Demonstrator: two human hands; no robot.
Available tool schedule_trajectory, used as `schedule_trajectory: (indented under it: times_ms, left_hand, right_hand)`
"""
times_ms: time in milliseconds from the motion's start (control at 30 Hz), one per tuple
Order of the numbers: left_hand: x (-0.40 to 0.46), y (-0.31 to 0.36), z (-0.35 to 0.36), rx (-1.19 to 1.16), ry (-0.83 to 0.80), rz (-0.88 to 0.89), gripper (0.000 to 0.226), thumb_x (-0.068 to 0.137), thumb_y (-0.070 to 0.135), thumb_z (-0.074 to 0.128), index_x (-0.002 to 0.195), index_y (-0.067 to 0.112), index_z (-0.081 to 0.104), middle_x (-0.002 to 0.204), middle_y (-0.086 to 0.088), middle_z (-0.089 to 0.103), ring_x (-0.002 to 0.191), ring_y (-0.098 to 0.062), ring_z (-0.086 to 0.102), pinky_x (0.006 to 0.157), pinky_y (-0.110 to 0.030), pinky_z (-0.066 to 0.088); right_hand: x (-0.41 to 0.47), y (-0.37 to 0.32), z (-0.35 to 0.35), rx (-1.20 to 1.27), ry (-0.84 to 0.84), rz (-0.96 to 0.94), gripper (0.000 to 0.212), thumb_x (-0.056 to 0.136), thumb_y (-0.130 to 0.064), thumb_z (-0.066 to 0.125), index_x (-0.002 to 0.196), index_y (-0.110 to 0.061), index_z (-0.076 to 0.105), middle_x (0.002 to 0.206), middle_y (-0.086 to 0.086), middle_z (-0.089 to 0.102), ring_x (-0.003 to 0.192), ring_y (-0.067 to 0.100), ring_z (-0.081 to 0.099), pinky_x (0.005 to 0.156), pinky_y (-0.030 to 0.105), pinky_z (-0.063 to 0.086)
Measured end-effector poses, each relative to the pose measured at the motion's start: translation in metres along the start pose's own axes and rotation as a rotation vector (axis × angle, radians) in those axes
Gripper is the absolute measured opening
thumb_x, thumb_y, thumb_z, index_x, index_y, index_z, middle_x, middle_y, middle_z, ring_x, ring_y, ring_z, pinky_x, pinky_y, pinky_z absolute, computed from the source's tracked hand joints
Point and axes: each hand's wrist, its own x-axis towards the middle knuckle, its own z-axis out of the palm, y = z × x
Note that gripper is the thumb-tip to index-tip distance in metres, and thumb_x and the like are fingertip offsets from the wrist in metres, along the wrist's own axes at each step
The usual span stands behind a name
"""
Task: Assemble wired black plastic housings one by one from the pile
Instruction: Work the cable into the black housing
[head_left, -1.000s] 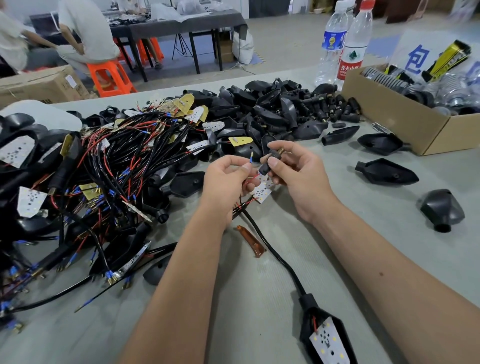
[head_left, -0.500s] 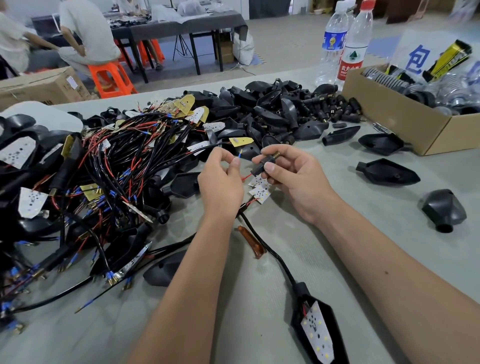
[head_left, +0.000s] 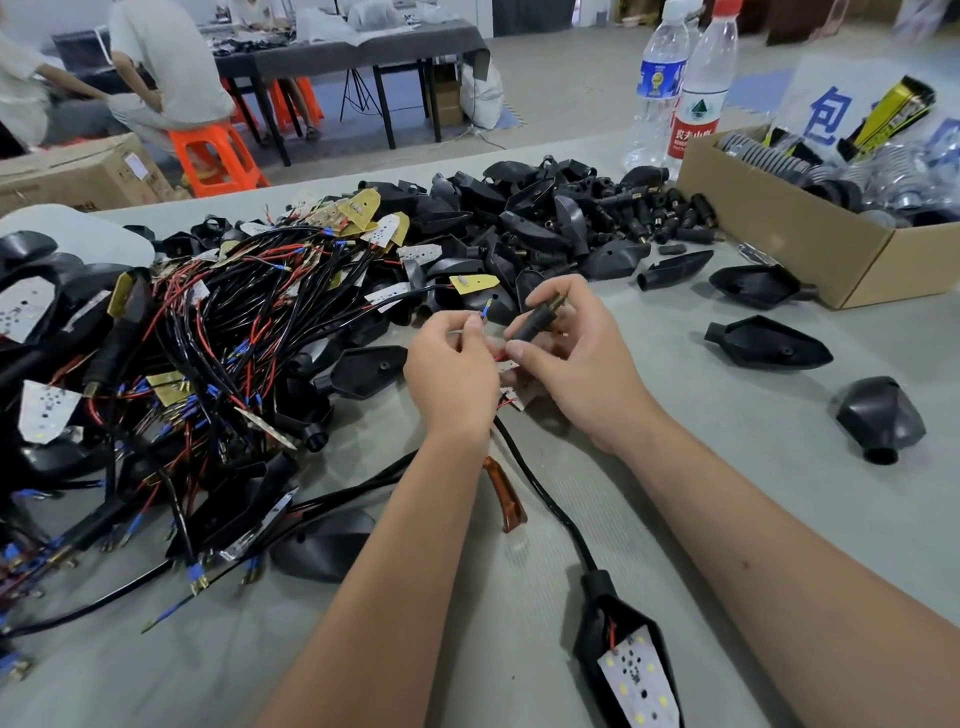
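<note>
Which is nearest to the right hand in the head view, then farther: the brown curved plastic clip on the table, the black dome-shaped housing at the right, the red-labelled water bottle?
From the right hand:
1. Brown curved plastic clip, just below and to the left, beside the black cable.
2. Black dome-shaped housing, off to the right on the table.
3. Red-labelled water bottle, far back, by the cardboard box.

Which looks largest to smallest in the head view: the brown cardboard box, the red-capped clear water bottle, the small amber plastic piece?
1. Brown cardboard box, though cut off at the frame's edge.
2. Red-capped clear water bottle.
3. Small amber plastic piece, smallest although nearest the camera.
</note>
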Motion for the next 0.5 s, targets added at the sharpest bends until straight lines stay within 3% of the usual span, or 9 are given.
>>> schedule_trajectory:
  times_ms: [133,233,333,400,500]
  left_hand:
    - [0.004,0.004,-0.006,0.103,-0.019,0.041,0.016,0.101,0.022,0.061,0.087,0.022,0.068,0.049,0.017,0.054,0.045,-0.002,0.046,0.056,-0.026,0.038]
    - [0.005,0.013,-0.013,-0.046,-0.153,-0.090,0.007,0.102,0.024,0.063,0.102,0.017,0.065,0.079,-0.002,0.070,0.059,-0.012,0.061,0.059,-0.030,0.052]
    - [0.006,0.020,-0.019,-0.076,-0.388,-0.254,0.030,0.098,0.038,0.069,0.114,0.014,0.060,0.089,-0.011,0.076,0.064,-0.018,0.071,0.061,-0.028,0.059]
    - [0.005,0.022,-0.020,-0.050,-0.485,-0.284,0.036,0.093,0.028,0.077,0.116,0.006,0.062,0.082,-0.008,0.076,0.061,-0.018,0.071,0.059,-0.026,0.059]
    - [0.002,0.023,-0.019,-0.107,-0.442,-0.293,0.030,0.086,0.005,0.081,0.109,-0.001,0.063,0.072,-0.006,0.075,0.057,-0.014,0.069,0.055,-0.022,0.056]
  right_hand:
    - [0.004,0.000,-0.006,0.304,0.183,0.094,0.036,0.094,0.017,0.057,0.115,-0.010,0.047,0.097,0.015,0.063,0.075,0.025,0.074,0.068,0.031,0.061]
    - [0.007,0.002,-0.009,0.368,0.281,0.094,0.037,0.094,0.018,0.056,0.116,-0.010,0.047,0.094,0.014,0.062,0.073,0.021,0.073,0.066,0.028,0.058]
    - [0.007,0.004,-0.008,0.251,0.329,0.044,0.038,0.092,0.016,0.059,0.116,-0.013,0.048,0.091,0.008,0.066,0.074,0.023,0.073,0.071,0.034,0.061]
    - [0.007,0.005,-0.008,0.172,0.343,0.017,0.040,0.091,0.014,0.060,0.114,-0.016,0.049,0.088,0.002,0.068,0.073,0.025,0.073,0.073,0.035,0.061]
    - [0.007,0.005,-0.008,0.152,0.358,0.022,0.041,0.090,0.012,0.063,0.116,-0.018,0.051,0.093,0.006,0.068,0.078,0.030,0.074,0.078,0.041,0.062]
